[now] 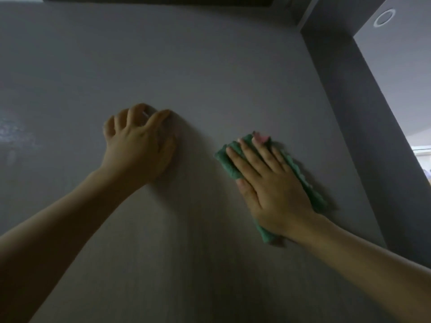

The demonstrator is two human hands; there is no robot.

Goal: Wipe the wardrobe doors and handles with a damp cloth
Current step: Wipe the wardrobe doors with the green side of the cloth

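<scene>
Right hand point(275, 190), fingers flat, presses folded green cloth point(233, 164) on matte grey wardrobe door point(210, 66); left hand point(140, 145), fingers bent, braces empty. Wiping mid-panel; no handles visible.

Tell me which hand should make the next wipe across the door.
Right. The right hand already presses the cloth flat on the door; the left hand only rests there, bare.

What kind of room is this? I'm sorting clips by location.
Probably a bedroom or hallway at home: a tall grey wardrobe door, a round ceiling light, and a green cloth pressed flat on the door.
</scene>
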